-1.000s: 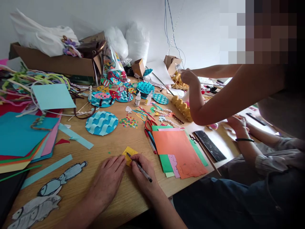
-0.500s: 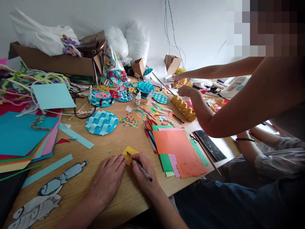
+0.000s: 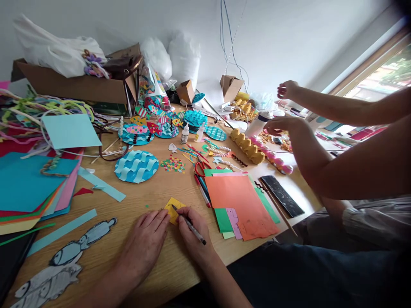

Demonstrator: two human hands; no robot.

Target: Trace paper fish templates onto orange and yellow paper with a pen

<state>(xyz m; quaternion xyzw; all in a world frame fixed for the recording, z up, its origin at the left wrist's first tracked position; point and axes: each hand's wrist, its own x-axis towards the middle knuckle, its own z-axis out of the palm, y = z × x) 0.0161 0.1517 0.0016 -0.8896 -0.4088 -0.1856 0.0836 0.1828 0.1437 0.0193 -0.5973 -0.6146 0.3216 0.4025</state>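
Observation:
A small yellow paper piece [image 3: 174, 207] lies on the wooden table [image 3: 150, 188] near its front edge. My left hand [image 3: 146, 241] lies flat beside it, fingers stretched out, fingertips holding down its left edge. My right hand [image 3: 192, 233] is closed on a dark pen [image 3: 189, 224] whose tip touches the yellow paper.
Orange, green and pink sheets [image 3: 240, 201] lie to the right, a stack of coloured paper [image 3: 28, 184] to the left, grey paper fish [image 3: 64, 261] at front left. Blue wave discs [image 3: 136, 165], scissors [image 3: 201, 167] and glue bottles lie mid-table. Another person's arms [image 3: 321, 145] reach over the right side.
My hands, pen and yellow paper have hardly moved. The other person's arms have shifted right and back from the yellow egg-carton strip, and they now hold a white bottle.

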